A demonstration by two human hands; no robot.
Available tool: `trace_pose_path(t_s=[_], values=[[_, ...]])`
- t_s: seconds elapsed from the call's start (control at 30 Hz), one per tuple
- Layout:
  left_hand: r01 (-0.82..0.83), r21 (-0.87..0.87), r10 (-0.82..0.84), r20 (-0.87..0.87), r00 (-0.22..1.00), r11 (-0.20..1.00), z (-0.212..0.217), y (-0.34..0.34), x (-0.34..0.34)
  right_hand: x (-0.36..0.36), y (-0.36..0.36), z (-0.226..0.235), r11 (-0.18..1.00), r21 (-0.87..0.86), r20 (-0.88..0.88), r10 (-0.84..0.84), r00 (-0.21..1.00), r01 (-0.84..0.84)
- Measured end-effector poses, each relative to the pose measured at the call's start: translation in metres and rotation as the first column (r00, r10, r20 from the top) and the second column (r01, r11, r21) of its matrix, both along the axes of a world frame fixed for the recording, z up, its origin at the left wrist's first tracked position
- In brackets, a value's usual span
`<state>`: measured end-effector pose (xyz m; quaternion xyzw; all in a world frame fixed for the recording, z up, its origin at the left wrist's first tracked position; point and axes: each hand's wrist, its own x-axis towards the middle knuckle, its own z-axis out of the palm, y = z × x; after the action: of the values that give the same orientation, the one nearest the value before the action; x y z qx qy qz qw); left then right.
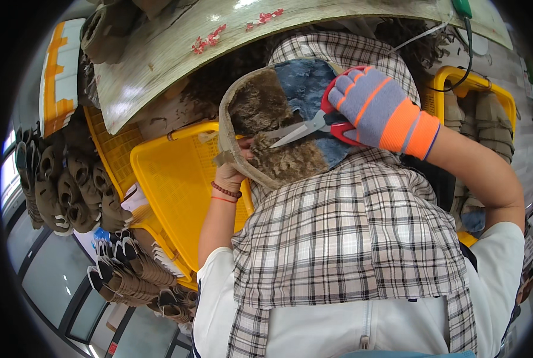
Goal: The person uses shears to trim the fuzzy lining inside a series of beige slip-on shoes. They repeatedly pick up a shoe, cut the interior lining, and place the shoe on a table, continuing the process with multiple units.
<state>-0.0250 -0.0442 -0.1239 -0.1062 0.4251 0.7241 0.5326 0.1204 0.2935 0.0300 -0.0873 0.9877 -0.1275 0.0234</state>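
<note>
Trimming underway: gloved right hand (377, 110) grips red-handled scissors (314, 125), blades parted over the fleece lining (284, 158) of the shoe upper (236, 95) pinched in bare left hand (230, 174); edge unfinished

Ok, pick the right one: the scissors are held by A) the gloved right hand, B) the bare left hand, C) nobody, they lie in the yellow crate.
A: the right hand, in a grey and orange glove, grips the red handles of the scissors, blades over the fur-lined piece, which the bare left hand holds at its edge.
</note>
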Motion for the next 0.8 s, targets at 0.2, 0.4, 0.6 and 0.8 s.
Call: trace_pose_path(t_s=[0.2, 0.4, 0.6, 0.8], values=[[-0.051, -0.055, 0.05, -0.024, 0.998, 0.997, 0.009, 0.004, 0.005, -0.002, -0.013, -0.007, 0.998, 0.057, -0.06, 0.023, 0.998, -0.02], [-0.03, 0.053, 0.029, 0.03, 0.999, 0.998, 0.012, 0.007, 0.007, -0.008, -0.019, -0.006, 0.995, 0.099, 0.01, 0.032, 0.999, -0.033], [0.042, 0.087, -0.043, 0.007, 0.999, 0.995, 0.016, 0.008, 0.005, -0.002, -0.007, -0.001, 0.998, 0.015, 0.114, -0.056, 0.992, 0.055], [-0.012, -0.012, 0.012, 0.01, 1.0, 1.0, 0.048, 0.026, 0.012, 0.006, 0.005, 0.004, 0.995, -0.071, -0.009, -0.075, 0.997, 0.074]])
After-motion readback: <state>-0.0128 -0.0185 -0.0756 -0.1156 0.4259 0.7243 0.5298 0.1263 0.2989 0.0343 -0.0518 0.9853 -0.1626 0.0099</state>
